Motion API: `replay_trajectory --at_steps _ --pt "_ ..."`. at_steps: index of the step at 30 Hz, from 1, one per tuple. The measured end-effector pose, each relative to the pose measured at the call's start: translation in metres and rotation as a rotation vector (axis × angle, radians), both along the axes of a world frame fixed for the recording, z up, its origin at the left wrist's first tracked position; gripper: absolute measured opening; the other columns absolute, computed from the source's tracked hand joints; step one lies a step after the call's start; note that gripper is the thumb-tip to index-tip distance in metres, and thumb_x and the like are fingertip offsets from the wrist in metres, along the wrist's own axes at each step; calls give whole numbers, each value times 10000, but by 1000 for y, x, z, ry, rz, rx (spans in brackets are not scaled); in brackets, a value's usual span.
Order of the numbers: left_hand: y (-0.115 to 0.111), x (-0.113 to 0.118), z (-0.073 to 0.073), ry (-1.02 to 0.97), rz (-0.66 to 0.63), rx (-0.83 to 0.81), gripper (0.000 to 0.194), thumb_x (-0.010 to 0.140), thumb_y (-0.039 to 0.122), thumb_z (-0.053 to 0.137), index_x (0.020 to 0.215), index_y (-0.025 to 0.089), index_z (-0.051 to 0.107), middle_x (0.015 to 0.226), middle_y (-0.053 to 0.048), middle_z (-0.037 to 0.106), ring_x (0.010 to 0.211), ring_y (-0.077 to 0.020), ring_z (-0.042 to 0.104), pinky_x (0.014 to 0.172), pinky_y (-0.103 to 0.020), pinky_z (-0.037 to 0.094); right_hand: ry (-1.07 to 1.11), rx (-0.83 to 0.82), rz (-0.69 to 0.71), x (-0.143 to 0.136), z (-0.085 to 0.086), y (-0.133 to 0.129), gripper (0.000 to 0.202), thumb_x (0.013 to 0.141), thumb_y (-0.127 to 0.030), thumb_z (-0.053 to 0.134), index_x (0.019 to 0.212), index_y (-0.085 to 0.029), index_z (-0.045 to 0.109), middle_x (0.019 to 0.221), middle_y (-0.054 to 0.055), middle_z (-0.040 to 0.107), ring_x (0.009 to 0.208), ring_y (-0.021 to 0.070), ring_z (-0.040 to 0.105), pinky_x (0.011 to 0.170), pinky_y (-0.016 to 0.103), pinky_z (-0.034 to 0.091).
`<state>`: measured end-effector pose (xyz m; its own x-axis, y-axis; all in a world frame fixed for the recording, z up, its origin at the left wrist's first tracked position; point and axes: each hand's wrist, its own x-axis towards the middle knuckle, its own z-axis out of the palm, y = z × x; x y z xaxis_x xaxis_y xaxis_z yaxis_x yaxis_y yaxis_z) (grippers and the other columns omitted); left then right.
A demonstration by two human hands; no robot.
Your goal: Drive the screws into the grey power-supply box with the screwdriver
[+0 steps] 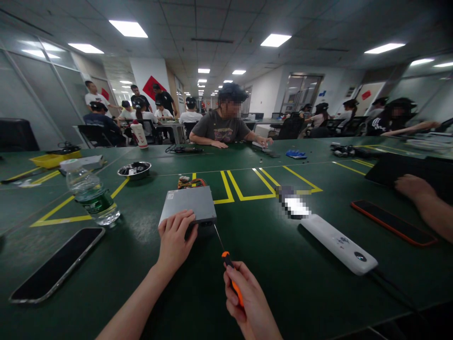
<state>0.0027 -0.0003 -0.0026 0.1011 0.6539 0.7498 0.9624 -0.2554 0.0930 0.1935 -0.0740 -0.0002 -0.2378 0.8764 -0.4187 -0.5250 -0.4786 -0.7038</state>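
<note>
- Bracing a grey, box-shaped metal case (pixel 189 198) with the left hand (pixel 177 233), laying loosely spread fingers over its near left top and bringing the thumb to the near face, without wrapping round it.
- Locating the case slightly left of centre, on a dark green tabletop (pixel 141 255).
- Gripping an orange-and-black-handled screwdriver (pixel 227 258) in the right hand (pixel 249 295), closing fingers and thumb round the handle; aiming its thin metal shaft at the near right corner, without showing clearly whether touching.
- Judging the case rigid, probably fairly heavy and smooth enough for slipping; favouring a hold on opposite sides.
- Judging the multicoloured wire bundle (pixel 191 183) beyond soft and prone to snagging; avoiding lifting by it.
</note>
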Motion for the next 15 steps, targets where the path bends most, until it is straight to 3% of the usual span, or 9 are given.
replay_trajectory --at_steps 9,15 --pt "0 0 1 -9 1 4 198 821 254 531 1019 254 537 1120 -34 616 1047 -220 534 854 -395 311 -12 -5 -30 -1 7 0 477 526 -468 788 761 -169 501 592 -71 471 391 0 293 367 152 130" --pt "-1 1 2 -18 10 3 188 821 252 529 1008 257 549 1116 -30 618 1046 -220 529 856 -394 303 -29 2 -16 0 8 -1 466 545 -464 782 773 -169 502 599 -69 477 395 -2 292 375 154 119"
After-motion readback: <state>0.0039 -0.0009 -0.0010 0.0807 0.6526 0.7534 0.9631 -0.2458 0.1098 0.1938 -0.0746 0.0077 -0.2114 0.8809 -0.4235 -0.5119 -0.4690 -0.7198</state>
